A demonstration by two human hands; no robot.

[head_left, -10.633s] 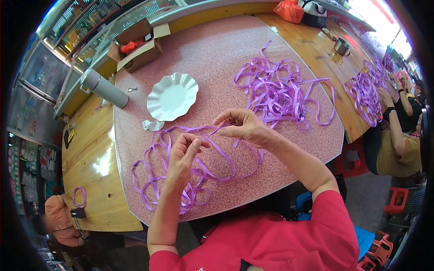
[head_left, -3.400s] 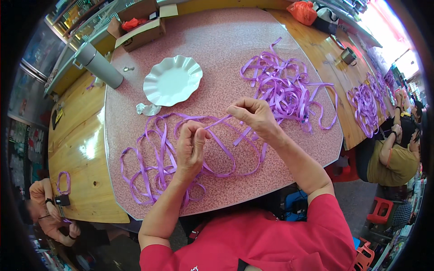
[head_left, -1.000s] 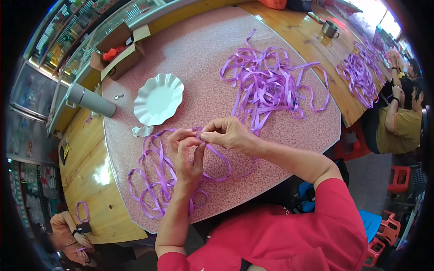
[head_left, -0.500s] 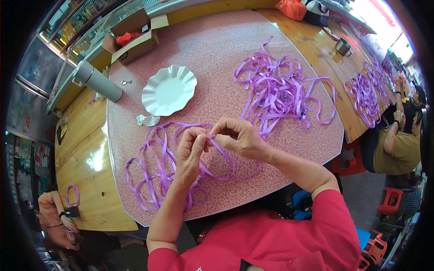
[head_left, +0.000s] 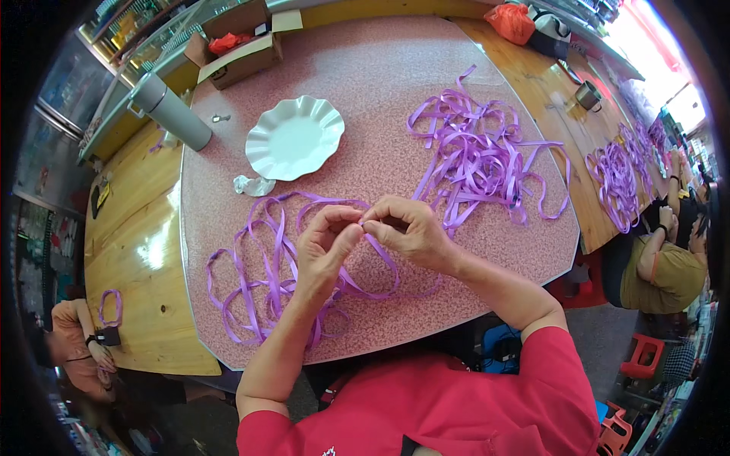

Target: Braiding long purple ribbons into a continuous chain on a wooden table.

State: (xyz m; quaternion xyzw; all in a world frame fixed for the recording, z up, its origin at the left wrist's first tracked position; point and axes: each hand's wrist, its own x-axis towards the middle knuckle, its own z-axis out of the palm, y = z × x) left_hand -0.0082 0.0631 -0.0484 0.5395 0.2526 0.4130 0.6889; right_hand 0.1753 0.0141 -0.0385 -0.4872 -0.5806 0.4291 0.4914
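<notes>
Between my two hands runs a thin purple ribbon, pinched at the fingertips over the near middle of the pink table. My left hand (head_left: 331, 242) grips it between thumb and fingers. Close against it, my right hand (head_left: 409, 232) pinches the same ribbon, thumb and forefinger together. The exact spot they hold is mostly hidden by the fingertips. Loops of purple ribbon (head_left: 278, 235) spread on the table to the left and beneath my hands. A larger tangled heap of purple ribbon (head_left: 479, 156) lies farther right.
A white scalloped plate (head_left: 295, 138) sits beyond my hands, crumpled white paper (head_left: 255, 185) beside it. Farther left stand a grey flask (head_left: 171, 114) and an open cardboard box (head_left: 239, 67). On the right wooden table are more ribbon (head_left: 613, 182) and a metal mug (head_left: 588, 96). People sit both sides.
My fingertips stay together on the ribbon, the left fingers slightly more spread from the thumb. The whole view has shifted a little, moving the plate and ribbon heap slightly right in the picture.
</notes>
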